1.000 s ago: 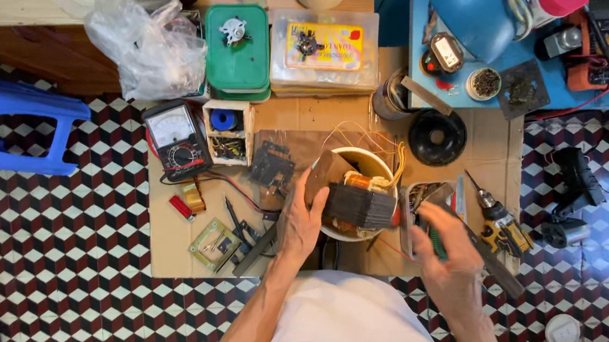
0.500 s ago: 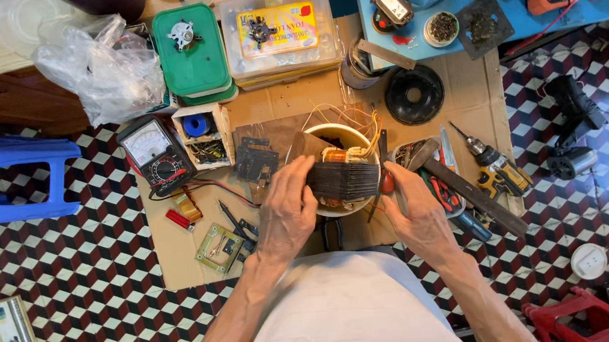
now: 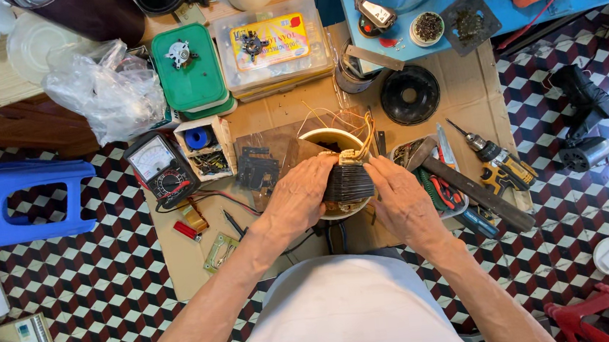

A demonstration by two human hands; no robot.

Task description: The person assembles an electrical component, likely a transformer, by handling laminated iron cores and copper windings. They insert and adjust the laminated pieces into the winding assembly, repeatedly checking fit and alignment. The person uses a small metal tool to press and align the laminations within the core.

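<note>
Both hands were on it! The left hand and right hand each had a closed grip on the sides of the dark ribbed motor core, steadying it over the pale round housing, probably so its copper wires stayed clear. It sat on the cardboard sheet spread across the floor. The multimeter, hammer and cordless drill lay within reach. The core's underside was hidden by the fingers.
</note>
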